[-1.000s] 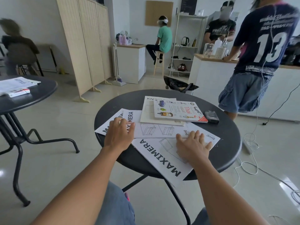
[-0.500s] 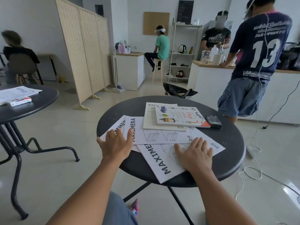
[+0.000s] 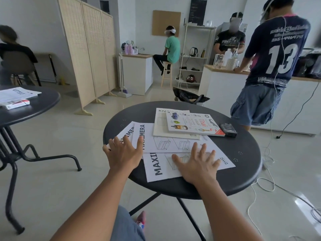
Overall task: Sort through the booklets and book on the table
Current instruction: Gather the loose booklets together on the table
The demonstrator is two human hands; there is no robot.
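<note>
Three white MAXIMERA booklets lie fanned on the round dark table [image 3: 243,173]. My right hand [image 3: 198,164] rests flat, fingers spread, on the nearest booklet [image 3: 158,169]. My left hand [image 3: 122,152] lies flat with fingers apart over the leftmost booklet [image 3: 127,132] and the edge of the middle one [image 3: 166,143]. Behind them a cream booklet [image 3: 160,126] carries a Thai visual dictionary book [image 3: 192,124]. Neither hand grips anything.
A small dark device [image 3: 228,130] sits right of the book. A second dark table [image 3: 43,105] with papers stands at the left. A person in a number 13 shirt [image 3: 276,66] stands close behind, right. White cables [image 3: 265,186] trail on the floor at the right.
The nearest MAXIMERA booklet has turned under my right hand, swinging from diagonal to nearly square with the table edge. My left hand has spread its fingers.
</note>
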